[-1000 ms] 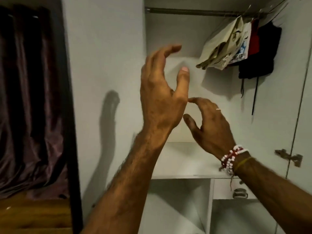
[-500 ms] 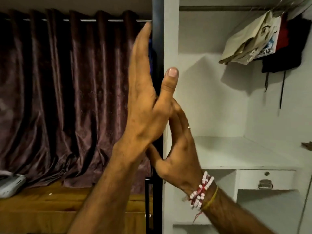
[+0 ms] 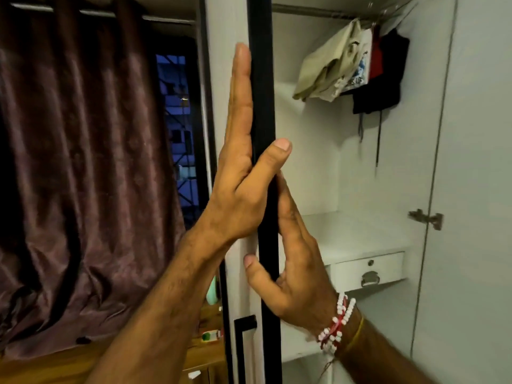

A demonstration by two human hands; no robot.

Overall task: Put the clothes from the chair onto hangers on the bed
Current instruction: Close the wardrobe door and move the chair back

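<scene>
My left hand (image 3: 241, 173) lies flat on the outer face of the white wardrobe door (image 3: 235, 23), fingers straight up, thumb hooked over the door's black edge (image 3: 261, 79). Lower down, my right hand (image 3: 293, 275), with bead bracelets at the wrist, clasps the same edge from the inner side, thumb on the outer face. Inside the wardrobe, a beige printed garment (image 3: 329, 70) and a black garment (image 3: 388, 79) hang from the rail (image 3: 313, 11). No chair, bed or loose hanger is in view.
A dark maroon curtain (image 3: 83, 162) fills the left, with a window gap (image 3: 177, 106) beside the door. The wardrobe has a white shelf with a small drawer (image 3: 368, 268), and its right door (image 3: 476, 162) stands open on a hinge (image 3: 426, 218). A wooden surface (image 3: 205, 353) lies low at the left.
The wardrobe door has swung edge-on between my hands. My hands went from apart in the air to pressed on either side of its edge, and the curtain came into view.
</scene>
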